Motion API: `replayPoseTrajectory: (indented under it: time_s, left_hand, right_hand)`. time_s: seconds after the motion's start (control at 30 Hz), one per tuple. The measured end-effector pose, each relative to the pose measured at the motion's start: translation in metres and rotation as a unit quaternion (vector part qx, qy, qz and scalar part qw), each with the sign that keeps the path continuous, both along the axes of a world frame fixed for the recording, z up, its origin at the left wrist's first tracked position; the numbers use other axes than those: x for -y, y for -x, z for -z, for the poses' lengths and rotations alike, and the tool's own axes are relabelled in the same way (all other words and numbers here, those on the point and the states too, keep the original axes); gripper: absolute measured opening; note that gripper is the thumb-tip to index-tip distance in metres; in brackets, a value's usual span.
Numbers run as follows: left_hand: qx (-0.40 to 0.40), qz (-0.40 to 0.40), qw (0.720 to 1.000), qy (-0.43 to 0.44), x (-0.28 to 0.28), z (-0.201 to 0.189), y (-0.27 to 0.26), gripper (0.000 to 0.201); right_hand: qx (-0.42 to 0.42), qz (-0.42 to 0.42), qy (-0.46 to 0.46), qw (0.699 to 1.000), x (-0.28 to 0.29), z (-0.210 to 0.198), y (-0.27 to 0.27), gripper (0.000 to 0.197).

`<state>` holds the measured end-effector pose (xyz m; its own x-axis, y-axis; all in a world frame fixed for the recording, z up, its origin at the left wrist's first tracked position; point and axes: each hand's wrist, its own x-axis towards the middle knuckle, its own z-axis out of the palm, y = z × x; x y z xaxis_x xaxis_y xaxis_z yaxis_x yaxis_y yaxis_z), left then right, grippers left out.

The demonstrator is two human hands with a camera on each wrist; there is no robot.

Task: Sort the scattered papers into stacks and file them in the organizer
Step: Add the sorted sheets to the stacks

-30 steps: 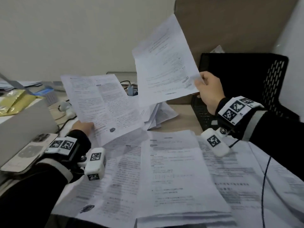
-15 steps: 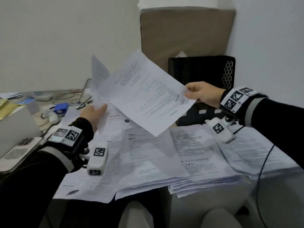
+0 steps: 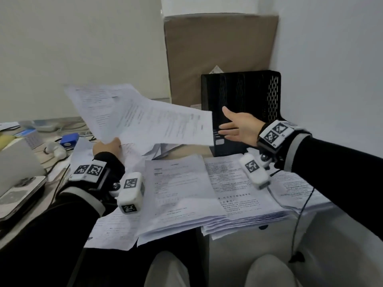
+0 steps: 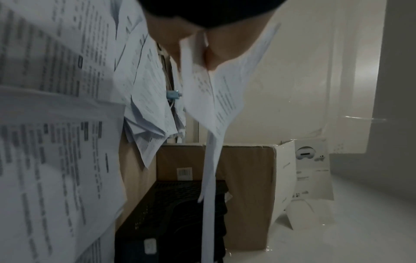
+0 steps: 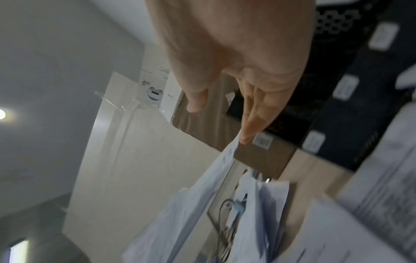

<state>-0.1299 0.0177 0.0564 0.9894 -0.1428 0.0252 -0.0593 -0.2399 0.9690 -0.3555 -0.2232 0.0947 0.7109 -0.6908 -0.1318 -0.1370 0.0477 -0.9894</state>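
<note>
My left hand (image 3: 106, 147) grips two printed sheets (image 3: 145, 121) by their near-left corner and holds them raised over the desk; the left wrist view shows that hand (image 4: 175, 35) pinching the sheets (image 4: 216, 89). My right hand (image 3: 238, 127) is open with straight fingers, its fingertips (image 5: 245, 137) just touching the top sheet's right edge, thumb apart. The black mesh organizer (image 3: 255, 94) stands behind it in the back right corner. Three sorted paper stacks lie side by side: middle (image 3: 180, 193), right (image 3: 238, 195) and far right (image 3: 300, 189).
A tall cardboard box (image 3: 219, 52) leans on the wall behind the organizer. Loose crumpled sheets (image 3: 159, 151) lie under the raised papers. At the left are a white box (image 3: 14, 160), a phone (image 3: 18, 193), a blue item (image 3: 69, 139) and cables.
My right hand brought its sheet over onto the left hand's sheet and let go; the left hand now holds both. The right hand has opened.
</note>
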Motion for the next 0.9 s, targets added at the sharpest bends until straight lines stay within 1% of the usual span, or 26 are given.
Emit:
replayPoseTrajectory:
  time_s: [0.03,0.1,0.17,0.2,0.23,0.3,0.33,0.4,0.5,0.53,0.6,0.67,0.77,0.8,0.87,0.9]
  left_hand:
    - [-0.009,-0.014,1.000,-0.001,0.003,0.002,0.001,0.043]
    - [-0.027,-0.038,0.999,0.009,0.010,0.005,0.005,0.044]
    - [-0.028,-0.049,0.998,0.029,0.019,0.008,0.012,0.045]
    - [-0.025,-0.050,0.998,0.043,0.024,0.009,0.016,0.044]
    - [-0.027,-0.053,0.996,0.059,0.027,0.009,0.021,0.044]
    - [-0.024,-0.053,0.993,0.101,0.032,0.013,0.030,0.044]
    - [-0.024,-0.046,0.991,0.122,0.035,0.015,0.034,0.043]
    - [-0.029,-0.011,0.987,0.159,0.037,0.019,0.044,0.039]
    - [-0.061,0.086,0.971,0.215,0.035,0.021,0.055,0.033]
    - [-0.062,0.112,0.970,0.209,0.033,0.021,0.056,0.033]
    - [-0.041,0.119,0.978,0.165,0.021,0.023,0.047,0.031]
    - [-0.021,0.086,0.990,0.112,0.003,0.024,0.026,0.036]
    - [0.015,0.016,1.000,0.022,-0.030,0.022,-0.008,0.054]
    - [0.022,-0.006,1.000,-0.012,-0.040,0.021,-0.020,0.059]
    - [0.038,-0.040,0.996,-0.068,-0.060,0.016,-0.037,0.055]
    - [0.046,-0.051,0.994,-0.084,-0.069,0.014,-0.047,0.053]
  right_hand:
    - [0.005,-0.026,-0.030,0.999,-0.011,0.001,-0.001,0.064]
    - [0.016,-0.083,-0.060,0.995,-0.032,0.004,-0.008,0.064]
    - [0.036,-0.099,-0.069,0.992,-0.051,0.010,-0.020,0.062]
    - [0.054,-0.083,-0.076,0.992,-0.059,0.014,-0.027,0.064]
    - [0.084,-0.048,-0.091,0.991,-0.063,0.018,-0.035,0.070]
    - [0.156,0.049,-0.116,0.980,-0.064,0.024,-0.049,0.076]
    - [0.176,0.098,-0.103,0.974,-0.062,0.026,-0.055,0.076]
    - [0.160,0.172,-0.047,0.971,-0.057,0.022,-0.059,0.079]
    - [0.078,0.228,0.036,0.970,-0.044,0.015,-0.056,0.091]
    - [0.059,0.242,0.053,0.967,-0.038,0.014,-0.054,0.091]
    - [0.032,0.256,0.068,0.964,-0.026,0.010,-0.048,0.089]
    - [0.031,0.236,0.066,0.969,-0.007,0.011,-0.044,0.088]
    - [0.033,0.165,0.084,0.982,0.013,0.021,-0.040,0.087]
    - [0.048,0.139,0.085,0.985,0.017,0.026,-0.040,0.079]
    - [0.069,0.079,0.082,0.991,0.018,0.035,-0.041,0.055]
    - [0.068,0.050,0.074,0.994,0.019,0.039,-0.042,0.055]
